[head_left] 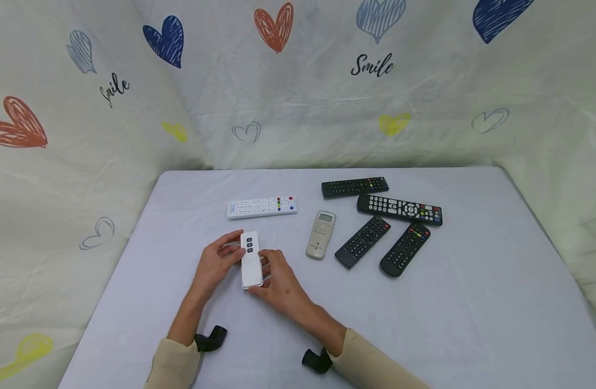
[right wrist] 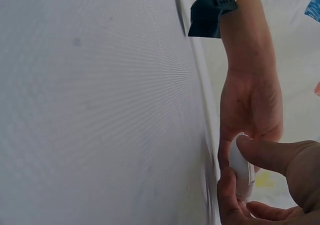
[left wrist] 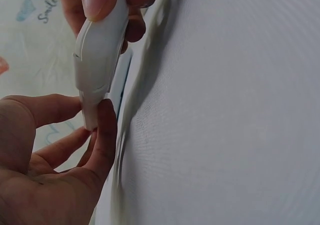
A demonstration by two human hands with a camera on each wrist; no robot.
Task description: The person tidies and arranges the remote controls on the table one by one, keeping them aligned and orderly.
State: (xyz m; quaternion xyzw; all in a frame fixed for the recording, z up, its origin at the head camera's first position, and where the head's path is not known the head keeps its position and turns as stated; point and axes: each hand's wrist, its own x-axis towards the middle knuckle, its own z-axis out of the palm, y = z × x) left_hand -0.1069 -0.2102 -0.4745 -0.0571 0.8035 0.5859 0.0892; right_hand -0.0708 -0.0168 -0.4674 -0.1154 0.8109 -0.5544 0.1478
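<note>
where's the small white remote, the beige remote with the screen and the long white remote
small white remote (head_left: 251,263), head view, its lower plain body
beige remote with the screen (head_left: 320,235), head view, its middle
long white remote (head_left: 262,207), head view, its keypad

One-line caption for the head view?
Both hands hold a small white remote above a table with six other remotes.

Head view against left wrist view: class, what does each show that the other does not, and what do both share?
Only the head view shows the other remotes on the table: a long white remote, a beige remote and four black remotes. Only the left wrist view shows the seam line along the small white remote on its side edge. Both show that remote held between the left hand and right hand, above the table.
</note>
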